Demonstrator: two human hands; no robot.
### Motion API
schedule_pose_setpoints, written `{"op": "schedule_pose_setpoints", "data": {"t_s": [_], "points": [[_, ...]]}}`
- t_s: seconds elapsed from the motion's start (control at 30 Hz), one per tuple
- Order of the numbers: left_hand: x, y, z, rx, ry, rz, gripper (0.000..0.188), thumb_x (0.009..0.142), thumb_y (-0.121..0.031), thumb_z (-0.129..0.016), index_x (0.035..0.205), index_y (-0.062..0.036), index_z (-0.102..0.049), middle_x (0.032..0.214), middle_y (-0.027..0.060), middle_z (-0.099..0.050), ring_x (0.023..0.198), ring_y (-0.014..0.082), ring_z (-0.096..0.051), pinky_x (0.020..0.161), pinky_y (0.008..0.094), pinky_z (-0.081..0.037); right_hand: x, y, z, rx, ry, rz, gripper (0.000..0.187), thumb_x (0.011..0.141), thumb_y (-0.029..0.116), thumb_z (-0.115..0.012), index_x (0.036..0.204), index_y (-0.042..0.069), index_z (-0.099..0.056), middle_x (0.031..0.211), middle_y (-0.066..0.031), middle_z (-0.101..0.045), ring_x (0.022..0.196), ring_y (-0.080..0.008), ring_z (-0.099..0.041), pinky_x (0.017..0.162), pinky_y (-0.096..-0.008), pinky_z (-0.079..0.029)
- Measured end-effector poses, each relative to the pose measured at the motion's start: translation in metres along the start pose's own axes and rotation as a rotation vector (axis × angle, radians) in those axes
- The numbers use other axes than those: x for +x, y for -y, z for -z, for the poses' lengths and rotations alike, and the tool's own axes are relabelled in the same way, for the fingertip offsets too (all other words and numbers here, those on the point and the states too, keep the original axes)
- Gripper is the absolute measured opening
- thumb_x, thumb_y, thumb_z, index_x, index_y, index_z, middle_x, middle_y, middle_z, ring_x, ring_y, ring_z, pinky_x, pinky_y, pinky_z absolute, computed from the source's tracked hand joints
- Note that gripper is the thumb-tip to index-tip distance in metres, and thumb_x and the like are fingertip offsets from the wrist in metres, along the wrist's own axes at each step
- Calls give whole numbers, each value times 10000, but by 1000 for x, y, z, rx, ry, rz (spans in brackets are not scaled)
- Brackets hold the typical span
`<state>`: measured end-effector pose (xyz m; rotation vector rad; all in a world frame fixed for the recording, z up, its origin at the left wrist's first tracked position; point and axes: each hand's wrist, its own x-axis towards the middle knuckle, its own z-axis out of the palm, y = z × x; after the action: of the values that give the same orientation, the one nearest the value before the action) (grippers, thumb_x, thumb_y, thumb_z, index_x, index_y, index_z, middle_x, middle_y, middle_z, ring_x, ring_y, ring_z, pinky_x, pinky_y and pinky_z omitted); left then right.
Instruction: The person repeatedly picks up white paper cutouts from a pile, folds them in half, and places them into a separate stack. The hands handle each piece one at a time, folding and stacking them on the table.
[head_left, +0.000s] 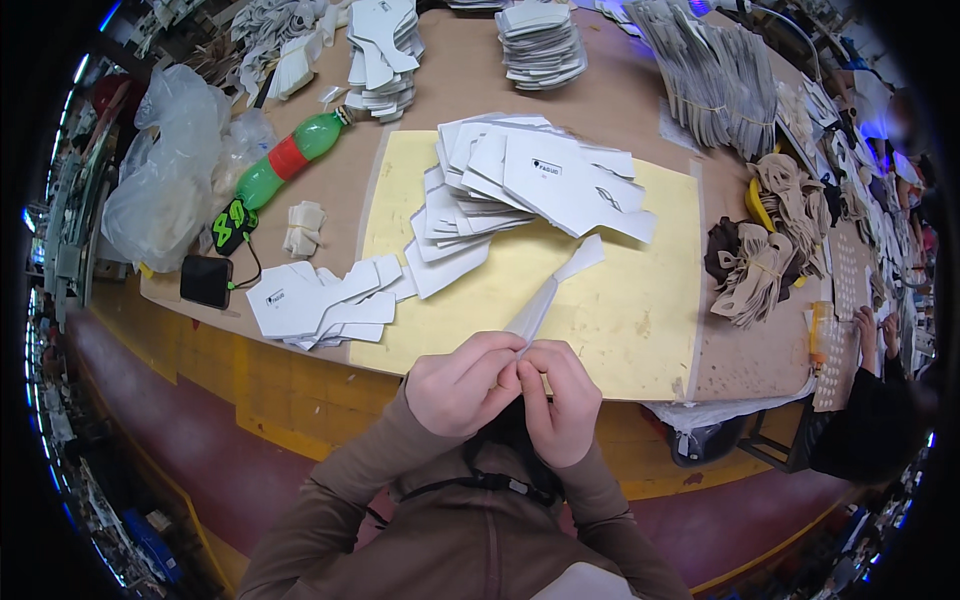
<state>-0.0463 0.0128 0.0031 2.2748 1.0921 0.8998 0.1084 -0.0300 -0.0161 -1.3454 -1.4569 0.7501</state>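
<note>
A narrow white cut piece [566,271], apparently folded lengthwise, slants up and away from my hands over the yellow sheet [640,330]. Its near end is pinched by my left hand [465,383], fingers curled. Close against it, my right hand [558,402] is also closed on that end, thumb and fingertips pressed together. Just beyond lies a loose, fanned pile of white cut pieces [570,185], the top ones bearing a dark printed mark. A smaller spread of similar white pieces [330,300] lies left of my hands at the table's near edge.
On the left are a green bottle [290,160], a black phone [206,281], a small white bundle [304,228] and a clear plastic bag [170,170]. White stacks [541,45] stand at the back; grey bundles [710,85] and beige bundles [757,275] lie right. Another person's hands [876,330] show far right.
</note>
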Motion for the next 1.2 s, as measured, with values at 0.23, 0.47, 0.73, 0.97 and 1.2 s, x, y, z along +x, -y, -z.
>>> {"op": "schedule_pose_setpoints", "data": {"t_s": [0.23, 0.47, 0.73, 0.97, 1.2], "points": [[-2, 3, 4, -501, -13, 268, 140, 861, 71, -681, 996, 45, -706, 1120, 145, -718, 884, 161, -739, 761, 270, -623, 4, -5, 0, 79, 30, 14, 96, 923, -72, -618, 1011, -35, -630, 974, -165, -643, 802, -261, -653, 700, -322, -531], [-5, 3, 7, -216, 46, 144, 143, 845, 36, -705, 988, 23, -703, 1156, 135, -716, 839, 187, -749, 701, 268, -613, 2, -2, -5, -21, 4, 67, 99, 912, -71, -615, 1002, -41, -643, 967, -180, -656, 822, -298, -661, 726, -340, -536], [0, 0, 4, 86, 3, 11, 144, 792, 21, -722, 919, -9, -661, 1093, 94, -711, 720, 222, -715, 578, 302, -571, 2, -3, -11, -56, 14, 92, 113, 913, -64, -615, 1024, -43, -625, 980, -187, -638, 825, -338, -658, 719, -370, -541], [2, 6, 1, -341, -12, 191, 116, 844, 66, -686, 960, 57, -685, 1174, 170, -692, 904, 203, -753, 736, 268, -636, 2, -5, -2, 143, 51, -63, 66, 950, -40, -599, 1011, -30, -621, 969, -157, -643, 771, -249, -653, 672, -320, -524], [0, 7, 3, -354, 67, 151, 123, 859, 60, -682, 979, 60, -707, 1197, 182, -695, 906, 204, -753, 742, 281, -631, 1, -7, 2, 91, 21, -31, 64, 942, -50, -604, 1003, -39, -620, 958, -167, -640, 780, -275, -650, 688, -332, -527]]}}
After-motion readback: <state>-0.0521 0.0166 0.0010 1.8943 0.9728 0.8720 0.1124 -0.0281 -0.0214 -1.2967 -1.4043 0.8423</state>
